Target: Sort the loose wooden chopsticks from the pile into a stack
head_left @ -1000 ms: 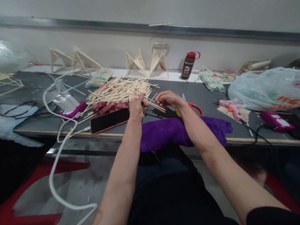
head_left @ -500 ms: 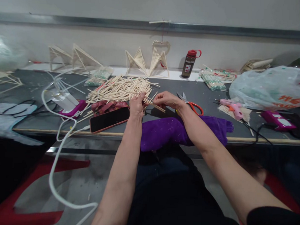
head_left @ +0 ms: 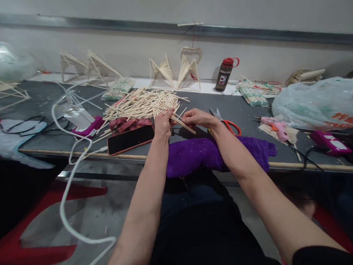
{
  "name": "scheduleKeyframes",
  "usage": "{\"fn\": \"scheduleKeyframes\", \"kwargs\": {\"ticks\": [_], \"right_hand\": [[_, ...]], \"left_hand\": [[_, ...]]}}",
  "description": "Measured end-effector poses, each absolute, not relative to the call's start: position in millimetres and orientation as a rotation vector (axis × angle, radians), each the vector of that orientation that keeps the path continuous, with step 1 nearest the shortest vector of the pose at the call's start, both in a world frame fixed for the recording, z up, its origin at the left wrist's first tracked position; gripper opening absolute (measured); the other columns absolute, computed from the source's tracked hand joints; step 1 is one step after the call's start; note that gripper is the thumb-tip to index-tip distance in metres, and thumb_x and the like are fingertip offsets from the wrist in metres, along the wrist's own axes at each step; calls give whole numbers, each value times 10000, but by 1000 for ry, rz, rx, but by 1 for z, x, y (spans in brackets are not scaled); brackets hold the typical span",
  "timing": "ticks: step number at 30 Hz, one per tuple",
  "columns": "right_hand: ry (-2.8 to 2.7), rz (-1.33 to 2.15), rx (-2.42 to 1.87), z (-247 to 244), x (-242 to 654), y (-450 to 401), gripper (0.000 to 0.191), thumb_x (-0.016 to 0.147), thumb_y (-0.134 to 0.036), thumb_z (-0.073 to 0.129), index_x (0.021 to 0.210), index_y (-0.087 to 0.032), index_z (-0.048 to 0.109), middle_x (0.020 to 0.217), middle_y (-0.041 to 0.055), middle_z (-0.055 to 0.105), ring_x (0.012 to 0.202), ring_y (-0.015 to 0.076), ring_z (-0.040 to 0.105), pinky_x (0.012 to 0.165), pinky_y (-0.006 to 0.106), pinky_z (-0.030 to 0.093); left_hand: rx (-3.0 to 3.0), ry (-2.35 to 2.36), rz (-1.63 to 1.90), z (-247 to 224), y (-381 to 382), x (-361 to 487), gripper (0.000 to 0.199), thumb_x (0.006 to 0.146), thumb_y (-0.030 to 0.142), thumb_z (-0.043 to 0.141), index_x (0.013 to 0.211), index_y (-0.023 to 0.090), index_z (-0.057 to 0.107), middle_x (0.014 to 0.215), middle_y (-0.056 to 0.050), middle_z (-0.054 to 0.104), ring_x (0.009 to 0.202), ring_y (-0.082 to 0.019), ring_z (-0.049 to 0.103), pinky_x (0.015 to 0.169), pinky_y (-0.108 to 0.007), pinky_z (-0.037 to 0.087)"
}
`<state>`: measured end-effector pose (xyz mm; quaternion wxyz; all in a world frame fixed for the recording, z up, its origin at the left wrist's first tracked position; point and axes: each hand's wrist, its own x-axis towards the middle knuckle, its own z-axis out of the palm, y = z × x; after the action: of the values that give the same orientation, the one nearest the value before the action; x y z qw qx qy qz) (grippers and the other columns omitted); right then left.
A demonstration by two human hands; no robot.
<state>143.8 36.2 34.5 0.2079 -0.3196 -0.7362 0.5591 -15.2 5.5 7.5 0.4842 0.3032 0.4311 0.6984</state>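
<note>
My left hand [head_left: 163, 123] is closed around several thin wooden sticks [head_left: 185, 125], which poke out to the right. Beside it, my right hand [head_left: 198, 118] has its fingers pinched together near the sticks; whatever they grip is too small to make out. Behind my left hand spreads a loose pile of wooden sticks [head_left: 142, 102]. Scissors with orange handles [head_left: 231, 126] lie just right of my right hand. Under my forearms a purple cloth [head_left: 193, 154] rests along the table's front edge.
A phone [head_left: 130, 140], a red strap and a white cable lie left. Folded stick structures [head_left: 162, 72] and a bottle [head_left: 224, 74] stand behind. At right are a pink glue gun [head_left: 276, 127] and a plastic bag [head_left: 319, 102].
The whole view has shifted slightly, so things appear a little farther right. Both hands stay close together, and the left still holds the sticks.
</note>
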Motion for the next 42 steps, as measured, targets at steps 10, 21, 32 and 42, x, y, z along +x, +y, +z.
{"fn": "scheduleKeyframes", "kwargs": {"ticks": [10,21,32,42], "right_hand": [[-1694,1483,-980,34,153,48,121,712,-121,573,602,-153,534,516,-27,535,421,50,443,371,164,318],[-1486,1664,-873,34,160,53,40,699,-158,611,730,-141,592,668,29,651,517,78,560,424,177,434],[-1535,1677,-851,35,154,48,158,650,-122,626,800,-167,606,678,-2,653,524,71,549,452,174,431],[-1588,1592,-809,38,146,39,116,701,-187,671,812,-156,666,572,-30,579,483,64,485,450,188,416]], "left_hand": [[695,962,1803,8,10,-18,180,722,306,748,741,143,672,595,32,545,444,-47,462,382,-173,390],[857,994,1712,2,10,-15,253,785,390,655,710,148,644,668,-17,646,468,-74,515,390,-184,399],[1003,994,1666,-3,7,-13,381,675,505,724,796,146,683,691,-48,690,677,-158,655,577,-238,496],[1067,1107,1627,-3,5,-12,429,650,509,755,828,120,728,651,-50,684,577,-151,624,552,-257,508]]}}
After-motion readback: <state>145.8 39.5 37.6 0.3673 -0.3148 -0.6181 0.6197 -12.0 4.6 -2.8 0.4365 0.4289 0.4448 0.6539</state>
